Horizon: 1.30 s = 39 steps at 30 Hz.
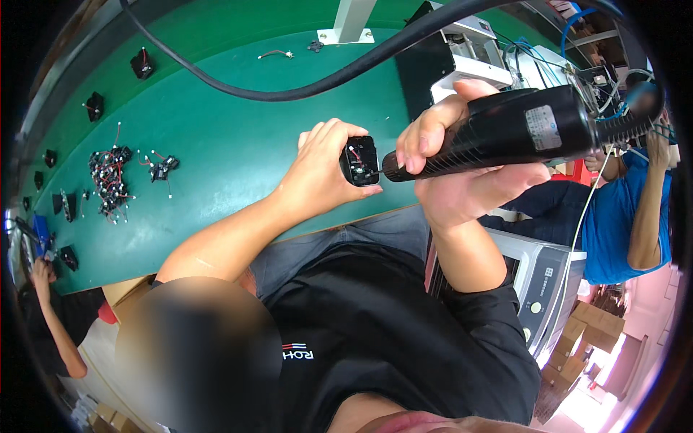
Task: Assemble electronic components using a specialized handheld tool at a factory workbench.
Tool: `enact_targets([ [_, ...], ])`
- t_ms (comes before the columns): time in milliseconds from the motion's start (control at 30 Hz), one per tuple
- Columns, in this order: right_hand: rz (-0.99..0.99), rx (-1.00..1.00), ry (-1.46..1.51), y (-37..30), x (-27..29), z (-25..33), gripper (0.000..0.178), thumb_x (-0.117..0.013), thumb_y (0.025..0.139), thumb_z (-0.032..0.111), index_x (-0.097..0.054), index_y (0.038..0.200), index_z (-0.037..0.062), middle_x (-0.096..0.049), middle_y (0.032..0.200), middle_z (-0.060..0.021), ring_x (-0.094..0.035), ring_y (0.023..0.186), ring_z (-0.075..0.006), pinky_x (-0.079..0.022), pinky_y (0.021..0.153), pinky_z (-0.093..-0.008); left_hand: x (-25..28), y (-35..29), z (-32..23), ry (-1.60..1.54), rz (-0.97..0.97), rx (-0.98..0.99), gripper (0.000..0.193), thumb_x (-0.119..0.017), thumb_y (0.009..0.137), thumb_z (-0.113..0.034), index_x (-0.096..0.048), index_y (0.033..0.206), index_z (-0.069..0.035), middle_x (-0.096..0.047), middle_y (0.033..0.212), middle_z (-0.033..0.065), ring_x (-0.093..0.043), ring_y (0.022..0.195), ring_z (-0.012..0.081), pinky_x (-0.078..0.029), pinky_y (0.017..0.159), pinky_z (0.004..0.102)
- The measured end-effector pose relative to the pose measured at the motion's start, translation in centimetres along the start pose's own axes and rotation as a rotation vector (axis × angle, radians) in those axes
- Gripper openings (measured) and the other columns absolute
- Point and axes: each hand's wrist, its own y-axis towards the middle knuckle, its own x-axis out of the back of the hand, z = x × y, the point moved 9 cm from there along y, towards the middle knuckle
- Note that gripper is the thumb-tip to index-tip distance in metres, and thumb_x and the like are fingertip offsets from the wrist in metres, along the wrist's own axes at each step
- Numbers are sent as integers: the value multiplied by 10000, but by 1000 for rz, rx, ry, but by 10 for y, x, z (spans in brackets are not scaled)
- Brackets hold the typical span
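My left hand (321,167) is closed around a small black housing (361,157), thumb on its near side and fingers over the far one. Inside the housing a thin red and white wire shows among dark parts. A black electric screwdriver (516,130) with a ribbed grip lies in my right hand (458,191), fingers and thumb wrapped round it. The tool is held nearly level, its tip pointing left. Its bit reaches the right side of the housing; whether it sits on a screw is too small to tell.
A pile of small wired parts (110,180) lies on the green table (238,159), with several black housings along the far left. The screwdriver's black cable (289,94) arcs overhead. A metal post (354,22) and a machine (469,61) stand at the back. Co-workers sit at both sides.
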Motion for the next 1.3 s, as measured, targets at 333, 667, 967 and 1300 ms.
enact_targets([
  [333,-34,-37,21,-1,1,-4,1101,-410,745,925,-488,1345,5,-561,721,-88,-559,537,-188,-475,509,-354,-1,0,0,-15,16,28,762,-944,575,-250,-538,1194,-72,-574,1084,87,-543,1079,293,-369,945,410],
  [667,-76,-45,-65,-8,11,-14,1079,-410,710,947,-508,1276,34,-553,699,-84,-551,518,-178,-468,493,-328,1,2,-2,10,19,8,737,-940,575,-267,-555,1172,-70,-585,1070,88,-555,1071,293,-379,956,411],
  [967,-197,-138,-61,-19,18,-30,1027,-432,671,948,-501,1130,32,-545,661,-62,-529,500,-143,-460,485,-278,-2,-4,0,30,-3,-14,724,-953,543,-321,-599,1130,-88,-610,1009,72,-576,1014,287,-404,935,402],
  [1300,-160,2,-81,6,8,-4,1080,-420,781,894,-448,1339,-31,-565,728,-78,-529,506,-177,-473,490,-333,5,3,4,62,87,4,727,-912,616,-243,-541,1220,-82,-578,1121,110,-534,1140,319,-378,971,436],
])
